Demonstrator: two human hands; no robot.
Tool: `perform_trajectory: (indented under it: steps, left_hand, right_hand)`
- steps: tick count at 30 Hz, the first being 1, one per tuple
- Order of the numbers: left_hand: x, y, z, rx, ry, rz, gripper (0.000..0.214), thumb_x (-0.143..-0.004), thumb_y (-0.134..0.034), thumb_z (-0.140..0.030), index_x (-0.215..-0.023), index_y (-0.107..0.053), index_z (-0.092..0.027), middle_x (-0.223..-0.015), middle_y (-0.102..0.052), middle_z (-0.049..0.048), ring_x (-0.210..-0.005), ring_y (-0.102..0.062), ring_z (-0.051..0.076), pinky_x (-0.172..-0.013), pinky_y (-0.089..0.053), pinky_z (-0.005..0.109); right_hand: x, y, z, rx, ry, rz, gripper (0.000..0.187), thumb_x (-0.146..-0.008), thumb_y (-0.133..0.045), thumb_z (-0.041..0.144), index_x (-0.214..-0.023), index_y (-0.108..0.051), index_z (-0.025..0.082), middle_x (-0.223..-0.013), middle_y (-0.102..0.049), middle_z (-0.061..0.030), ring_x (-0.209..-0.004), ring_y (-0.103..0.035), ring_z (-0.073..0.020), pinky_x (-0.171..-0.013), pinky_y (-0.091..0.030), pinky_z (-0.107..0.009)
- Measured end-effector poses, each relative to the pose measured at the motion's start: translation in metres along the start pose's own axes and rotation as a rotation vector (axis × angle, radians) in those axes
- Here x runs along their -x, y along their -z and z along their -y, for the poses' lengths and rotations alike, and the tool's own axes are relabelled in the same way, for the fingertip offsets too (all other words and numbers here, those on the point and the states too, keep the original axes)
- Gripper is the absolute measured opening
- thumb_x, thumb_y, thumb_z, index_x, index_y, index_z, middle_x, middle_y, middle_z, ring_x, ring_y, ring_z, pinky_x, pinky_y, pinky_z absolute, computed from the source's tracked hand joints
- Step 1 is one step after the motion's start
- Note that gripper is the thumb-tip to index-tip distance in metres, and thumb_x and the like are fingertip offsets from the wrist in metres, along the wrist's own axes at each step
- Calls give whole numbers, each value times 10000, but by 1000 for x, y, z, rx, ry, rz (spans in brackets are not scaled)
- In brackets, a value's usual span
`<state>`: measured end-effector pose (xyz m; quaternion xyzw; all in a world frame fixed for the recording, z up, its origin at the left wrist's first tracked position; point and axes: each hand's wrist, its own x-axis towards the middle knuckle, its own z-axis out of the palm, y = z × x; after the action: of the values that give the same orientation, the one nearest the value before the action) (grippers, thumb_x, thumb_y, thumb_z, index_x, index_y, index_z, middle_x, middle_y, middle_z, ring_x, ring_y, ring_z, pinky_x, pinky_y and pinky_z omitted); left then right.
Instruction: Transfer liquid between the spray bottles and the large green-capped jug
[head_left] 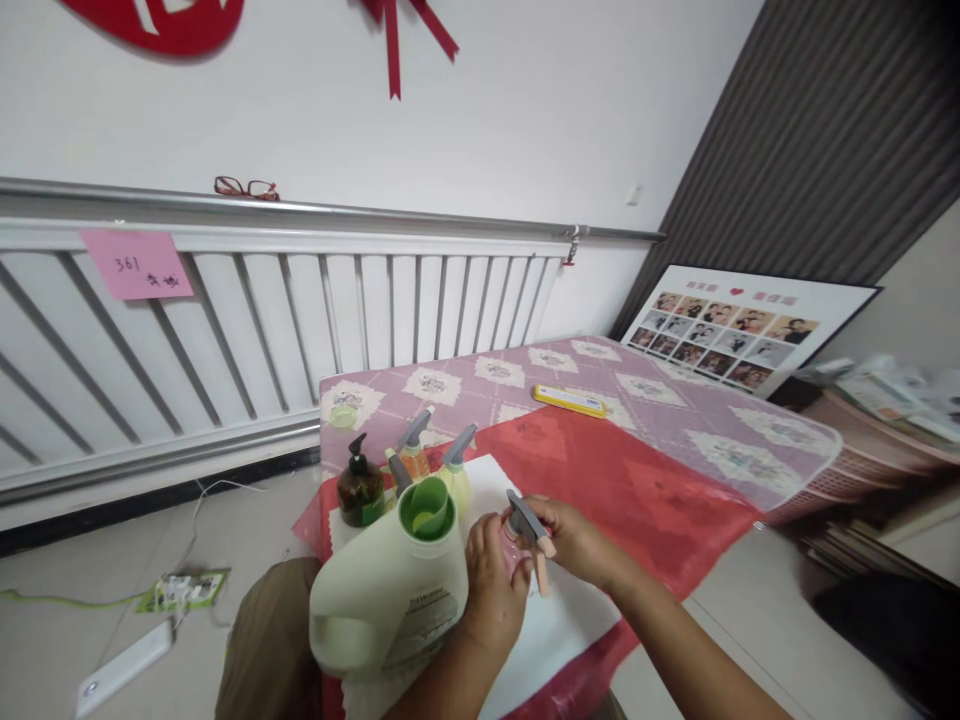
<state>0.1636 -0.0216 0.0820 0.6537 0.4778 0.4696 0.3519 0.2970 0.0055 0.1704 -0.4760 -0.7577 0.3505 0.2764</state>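
The left hand [495, 575] hides much of a pink spray bottle [512, 550], whose spray head partly covers the right hand [566, 535]. Both forearms run off the bottom edge. A large jug [360, 600] blocks the lower part of a yellow spray bottle [457, 482]; fine print on its label is too small to read. The top edge crops a red wall decoration [199, 30]. A dark shape [892, 625] at lower right blurs beyond recognition.

Four spray bottles [512, 552] [415, 460] [457, 483] [398, 470], one pump bottle [361, 492], one jug [386, 600], two hands [495, 578] [571, 540], one eyeglasses pair [247, 188], one note [136, 264] are showing.
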Motion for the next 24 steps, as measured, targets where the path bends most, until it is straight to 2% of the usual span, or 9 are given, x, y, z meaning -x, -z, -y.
perform_trajectory:
  steps: [8, 16, 20, 24]
  left_hand:
    - [0, -3, 6, -9, -13, 2, 567, -740, -503, -106, -1293, -382, -132, -1303, -456, 154, -1233, -414, 238, -1059, -329, 386]
    - [0, -5, 8, -48, -40, -11, 565, -739, -465, -95, -1296, -376, -126, -1292, -470, 163, -1220, -434, 239, -1035, -355, 393]
    - [-1, -5, 8, -57, -53, -1, 579, -721, -473, -96, -1290, -377, -135, -1299, -465, 154, -1229, -432, 236, -1037, -355, 382]
    - [0, -6, 9, -70, -64, -12, 506, -802, -441, -160, -1301, -361, -152, -1282, -482, 145, -1199, -457, 224, -1015, -379, 375]
  right_hand:
    - [5, -20, -8, 54, -40, -234, 60, -720, -633, 224, -734, -577, 209, -770, -609, -7, -726, -555, -168, -666, -435, -286]
    - [6, -47, -3, -96, -204, -493, 294, -663, -684, 426, -700, -467, 231, -678, -557, 30, -630, -507, -152, -588, -416, -275]
    - [6, -45, 1, -149, -262, -463, 321, -635, -704, 401, -683, -434, 234, -653, -542, 46, -612, -489, -138, -565, -401, -263]
    - [8, -30, 2, -197, -195, -306, 260, -665, -698, 309, -811, -503, 219, -746, -570, 28, -699, -521, -148, -627, -439, -265]
